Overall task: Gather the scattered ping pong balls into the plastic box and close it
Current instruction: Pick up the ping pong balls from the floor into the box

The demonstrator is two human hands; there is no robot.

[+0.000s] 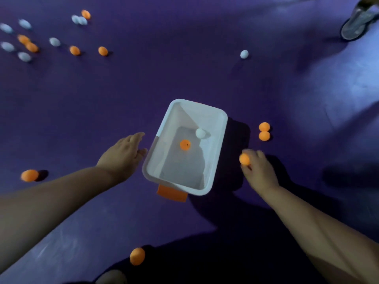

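Note:
An open white plastic box (220, 128) with an orange latch (171, 194) stands mid-frame on the purple floor. Inside lie one orange ball (185, 144) and one white ball (200, 133). My right hand (259, 171), just right of the box, pinches an orange ball (244, 159) in its fingertips. My left hand (123, 154) is beside the box's left wall with fingers straight and nothing in it. Two orange balls (264, 131) lie right of the box. No lid is in view.
Several white and orange balls (30, 46) are scattered at the far left. A lone white ball (244, 54) lies far right of centre. Orange balls sit at near left (30, 175) and near bottom (137, 256). A person's shoe (356, 25) is at top right.

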